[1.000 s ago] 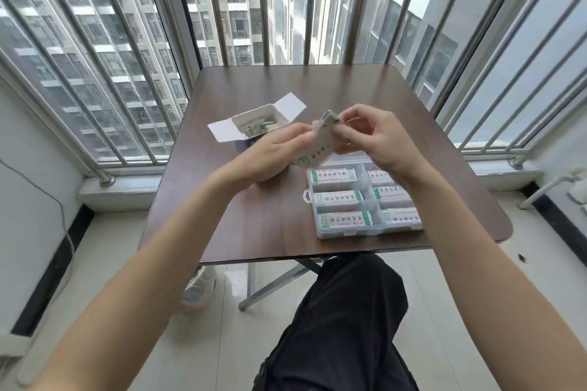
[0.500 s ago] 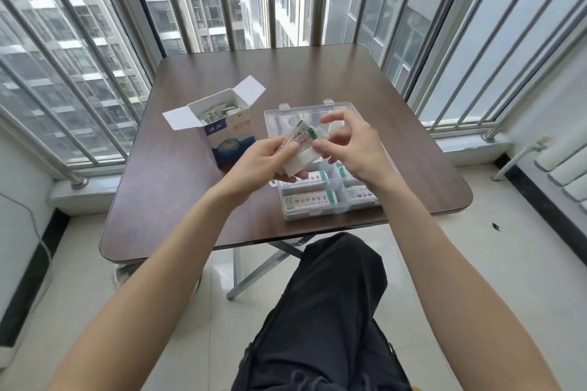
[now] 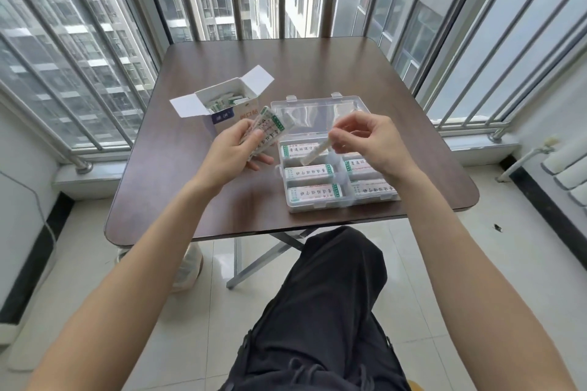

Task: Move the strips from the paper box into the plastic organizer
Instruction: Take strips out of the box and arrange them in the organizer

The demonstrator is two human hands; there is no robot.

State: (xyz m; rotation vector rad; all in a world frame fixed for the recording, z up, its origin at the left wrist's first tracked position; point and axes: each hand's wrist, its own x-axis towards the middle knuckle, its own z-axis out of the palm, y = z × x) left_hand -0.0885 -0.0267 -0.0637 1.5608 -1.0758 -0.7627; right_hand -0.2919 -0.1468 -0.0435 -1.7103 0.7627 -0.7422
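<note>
Mid-transfer. Left hand grips strip stack between box and organizer. Right hand pinches one strip over far-left compartment. Next: lower it flat, release. Box holds more.

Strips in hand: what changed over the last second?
The hands parted: the right hand drew one strip off and now pinches it over the plastic organizer; the left hand keeps the remaining stack. The paper box remains open on the table.
</note>
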